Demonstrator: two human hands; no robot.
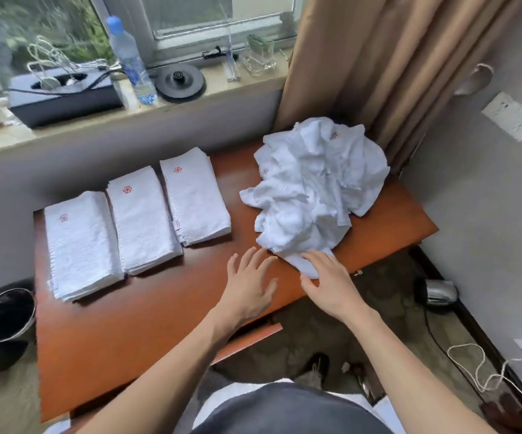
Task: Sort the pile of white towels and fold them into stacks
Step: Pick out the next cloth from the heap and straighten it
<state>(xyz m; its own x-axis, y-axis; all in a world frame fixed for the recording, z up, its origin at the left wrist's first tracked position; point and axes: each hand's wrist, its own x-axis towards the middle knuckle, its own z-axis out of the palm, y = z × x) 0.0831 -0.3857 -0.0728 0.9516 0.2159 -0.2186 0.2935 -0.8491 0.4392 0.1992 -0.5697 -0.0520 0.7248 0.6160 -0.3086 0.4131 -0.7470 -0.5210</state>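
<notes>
A crumpled pile of white towels [316,186] lies at the right end of the brown wooden table [146,324]. Three stacks of folded white towels with red flower logos stand in a row to its left: the left stack [81,245], the middle stack [143,220] and the right stack [195,195]. My right hand [328,280] lies with straight fingers on the pile's near corner. My left hand [250,283] hovers with spread fingers over the bare wood just left of the pile, holding nothing.
On the windowsill behind stand a water bottle [131,61], a black tissue box [65,95], a kettle base [179,81] and glass items [259,57]. A beige curtain [388,57] hangs behind the pile. A bin [5,314] stands at the left; cables [472,364] lie on the floor.
</notes>
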